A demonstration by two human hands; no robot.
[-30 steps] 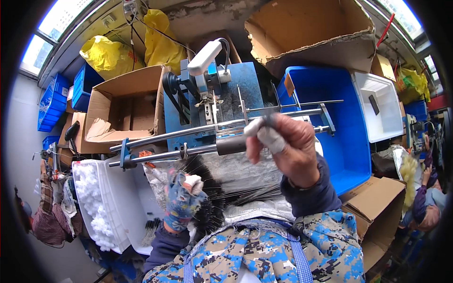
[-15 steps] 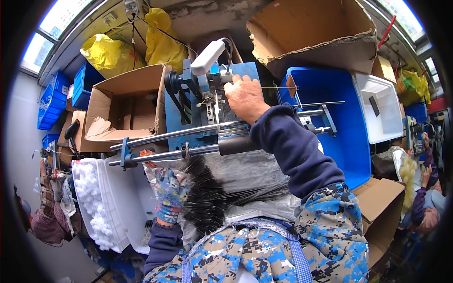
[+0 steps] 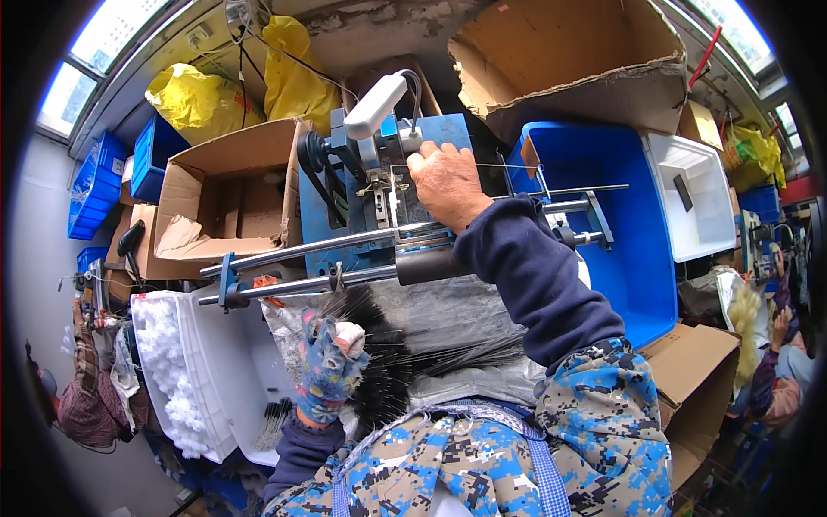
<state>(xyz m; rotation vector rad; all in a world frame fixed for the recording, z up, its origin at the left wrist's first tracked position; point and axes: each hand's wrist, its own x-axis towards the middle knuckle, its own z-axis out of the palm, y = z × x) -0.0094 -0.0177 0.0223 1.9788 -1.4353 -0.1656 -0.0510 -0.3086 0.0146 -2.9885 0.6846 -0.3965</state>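
My left hand (image 3: 332,369), in a blue patterned glove, is closed with its fingers curled. It is at the left side of a pile of black-bristled wire brushes (image 3: 383,366) on my lap; what it holds, if anything, is hidden. My bare right hand (image 3: 448,185) rests on the blue machine (image 3: 323,254), fingers bent down beside its metal work head (image 3: 379,198). A thin wire (image 3: 504,165) runs out to the right from behind this hand. My fingertips and whatever they grip are hard to make out. Two steel rods (image 3: 301,291) cross in front of the machine.
A white bin (image 3: 211,370) with fluffy white pieces stands at left. An open cardboard box (image 3: 228,185) sits behind it. A large blue bin (image 3: 633,250) and a white tray (image 3: 702,202) are at right. Other people work at both far sides.
My left hand has moved right and slightly nearer over the brushes, and its fingers have curled in. My right hand stays at the machine with barely any shift.
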